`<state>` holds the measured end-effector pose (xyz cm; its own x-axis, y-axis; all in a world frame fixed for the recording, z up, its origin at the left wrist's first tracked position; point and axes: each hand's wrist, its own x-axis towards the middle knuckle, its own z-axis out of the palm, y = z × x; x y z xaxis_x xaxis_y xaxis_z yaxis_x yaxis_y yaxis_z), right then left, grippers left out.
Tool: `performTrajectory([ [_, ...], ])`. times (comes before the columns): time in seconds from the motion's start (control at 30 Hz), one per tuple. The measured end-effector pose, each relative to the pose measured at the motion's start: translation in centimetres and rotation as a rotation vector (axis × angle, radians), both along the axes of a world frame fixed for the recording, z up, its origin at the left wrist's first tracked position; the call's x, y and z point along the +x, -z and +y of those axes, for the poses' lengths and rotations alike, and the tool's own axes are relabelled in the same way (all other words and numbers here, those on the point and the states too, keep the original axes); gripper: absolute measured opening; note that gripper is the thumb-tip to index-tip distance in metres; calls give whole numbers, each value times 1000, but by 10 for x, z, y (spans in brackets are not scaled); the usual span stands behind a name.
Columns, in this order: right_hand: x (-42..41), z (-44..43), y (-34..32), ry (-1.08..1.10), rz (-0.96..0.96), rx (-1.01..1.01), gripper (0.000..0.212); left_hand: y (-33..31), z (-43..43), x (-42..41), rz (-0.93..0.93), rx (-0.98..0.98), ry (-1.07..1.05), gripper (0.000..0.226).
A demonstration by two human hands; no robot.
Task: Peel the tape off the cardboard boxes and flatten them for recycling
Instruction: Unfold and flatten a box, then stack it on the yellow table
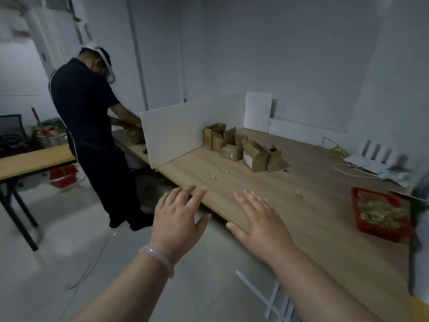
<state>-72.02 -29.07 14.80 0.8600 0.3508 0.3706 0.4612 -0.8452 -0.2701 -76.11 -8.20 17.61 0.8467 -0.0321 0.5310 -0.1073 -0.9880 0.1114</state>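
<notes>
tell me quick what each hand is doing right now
Left hand: open, fingers spread, holding nothing.
Right hand: open, fingers spread, holding nothing.

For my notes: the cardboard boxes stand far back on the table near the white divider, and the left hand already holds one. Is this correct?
Not quite. In the head view the left hand is open and holds nothing. The cardboard boxes do stand far back on the table near the white divider.
</notes>
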Motion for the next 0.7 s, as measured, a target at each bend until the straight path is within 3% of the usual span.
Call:
performTrajectory([
  [0.27,142,-19,-4,59,43,42,76,-5,-21,140,28,-24,36,59],
  [0.7,280,-76,50,270,163,16,75,52,-79,341,194,-73,255,59],
])
